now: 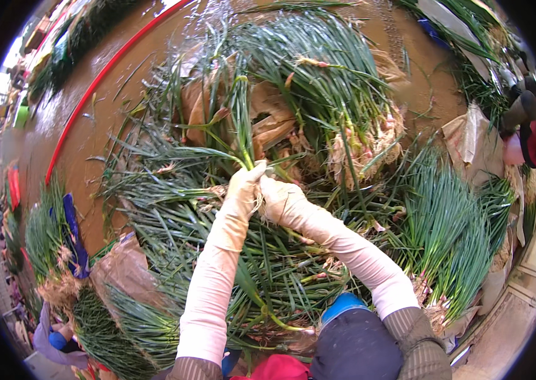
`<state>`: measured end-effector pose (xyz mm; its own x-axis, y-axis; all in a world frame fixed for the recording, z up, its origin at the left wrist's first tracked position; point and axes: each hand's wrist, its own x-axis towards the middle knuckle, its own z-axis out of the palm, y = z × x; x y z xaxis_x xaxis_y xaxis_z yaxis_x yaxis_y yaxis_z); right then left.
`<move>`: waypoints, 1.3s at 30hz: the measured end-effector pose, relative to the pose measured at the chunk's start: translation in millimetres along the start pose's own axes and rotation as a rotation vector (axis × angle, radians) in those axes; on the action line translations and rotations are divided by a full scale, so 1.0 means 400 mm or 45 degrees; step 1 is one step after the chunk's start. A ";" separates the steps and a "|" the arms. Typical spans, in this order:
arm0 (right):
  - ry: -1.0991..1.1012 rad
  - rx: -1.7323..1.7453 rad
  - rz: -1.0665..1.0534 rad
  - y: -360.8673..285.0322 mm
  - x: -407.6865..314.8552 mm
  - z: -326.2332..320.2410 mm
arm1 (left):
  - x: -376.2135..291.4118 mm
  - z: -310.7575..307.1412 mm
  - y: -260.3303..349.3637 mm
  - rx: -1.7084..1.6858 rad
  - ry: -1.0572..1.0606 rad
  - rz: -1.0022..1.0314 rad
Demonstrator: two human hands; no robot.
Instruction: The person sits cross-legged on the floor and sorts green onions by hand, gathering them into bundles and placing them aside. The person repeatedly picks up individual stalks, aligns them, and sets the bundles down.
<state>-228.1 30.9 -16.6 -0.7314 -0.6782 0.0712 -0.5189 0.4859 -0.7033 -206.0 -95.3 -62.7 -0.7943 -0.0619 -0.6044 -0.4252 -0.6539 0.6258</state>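
Both hands wear pale, dirt-stained gloves and meet in the middle of the view. My left hand (245,185) is closed round the base of a few green onions (245,137), whose leaves point away from me. Against it, my right hand (281,197) is closed at the root end, where some thin roots hang between the hands; its fingertips are hidden. Loose green onions (287,280) lie heaped below and around both forearms. Beyond the hands, to the right, rests a thick pile of green onions (325,61) with pale roots facing me.
Wet brown floor (106,71) surrounds the heap, crossed by a red hose (88,92) on the left. More green onions (448,228) lie at the right beside brown sacking (474,142). Another person (531,128) is at the far right, and one (59,339) at lower left.
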 end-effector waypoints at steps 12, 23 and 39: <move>0.181 -0.529 0.979 0.479 -0.018 -0.245 | -0.093 -0.271 0.330 1.223 1.132 0.426; 0.312 0.671 0.797 0.517 -0.014 -0.232 | 0.206 0.289 -0.107 0.355 -0.082 0.302; 0.496 0.803 0.762 0.504 0.086 -0.319 | 0.004 0.207 0.023 -0.294 0.445 0.092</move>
<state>-414.4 175.9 -65.7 -0.9533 -0.1265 -0.2741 0.2409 0.2287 -0.9432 -247.0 -38.9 -17.0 -0.6064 -0.3399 -0.7188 -0.2341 -0.7876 0.5700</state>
